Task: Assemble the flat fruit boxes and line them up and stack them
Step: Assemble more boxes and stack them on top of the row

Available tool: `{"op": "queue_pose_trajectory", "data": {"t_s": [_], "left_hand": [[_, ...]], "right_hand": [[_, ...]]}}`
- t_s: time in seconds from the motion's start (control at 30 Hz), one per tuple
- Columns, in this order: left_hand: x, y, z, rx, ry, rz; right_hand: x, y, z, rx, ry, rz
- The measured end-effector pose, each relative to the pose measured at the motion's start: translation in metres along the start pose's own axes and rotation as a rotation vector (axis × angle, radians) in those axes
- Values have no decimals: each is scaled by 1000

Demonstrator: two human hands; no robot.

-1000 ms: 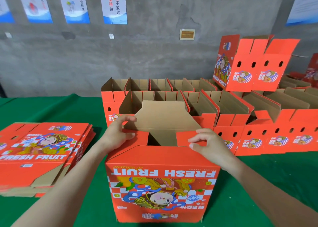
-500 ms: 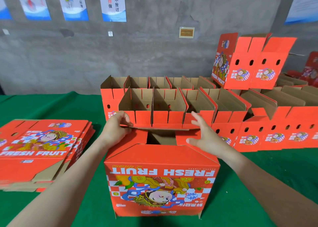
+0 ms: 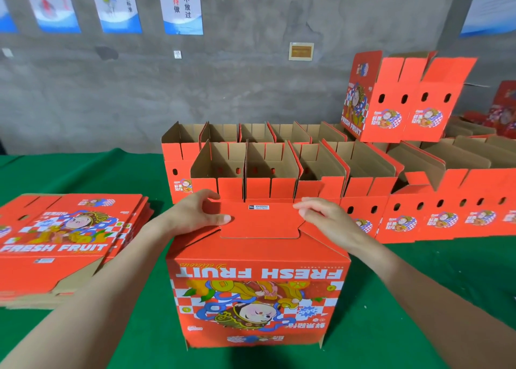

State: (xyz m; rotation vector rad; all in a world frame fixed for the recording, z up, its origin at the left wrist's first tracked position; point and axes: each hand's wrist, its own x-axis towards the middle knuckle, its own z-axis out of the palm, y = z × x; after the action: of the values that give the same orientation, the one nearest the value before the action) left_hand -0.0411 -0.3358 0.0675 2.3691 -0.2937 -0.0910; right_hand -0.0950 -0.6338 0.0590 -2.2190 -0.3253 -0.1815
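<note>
Fruit box of glossy red printed corrugated card stands upside down on the green felt surface, nearest the camera, its "FRESH FRUIT" lettering inverted. A flap with a rounded tongue lies flat across its top. The left hand grips the flap's left end, thumb flat on top and fingers curled over the far edge. The right hand presses the right end with nearly straight fingers. A stack of flat boxes lies to the left. Rows of open-topped boxes, brown inside, stand behind.
</note>
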Motion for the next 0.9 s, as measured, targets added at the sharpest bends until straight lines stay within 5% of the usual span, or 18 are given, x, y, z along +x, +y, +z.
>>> {"op": "queue_pose_trajectory", "data": {"t_s": [0.23,0.9], "left_hand": [[2,8,4,245,76,-8],[-4,13,18,416,157,-31]], "right_hand": [[15,-5,-5,-248,-208,96],[6,-10,17,-683,-118,53]]}}
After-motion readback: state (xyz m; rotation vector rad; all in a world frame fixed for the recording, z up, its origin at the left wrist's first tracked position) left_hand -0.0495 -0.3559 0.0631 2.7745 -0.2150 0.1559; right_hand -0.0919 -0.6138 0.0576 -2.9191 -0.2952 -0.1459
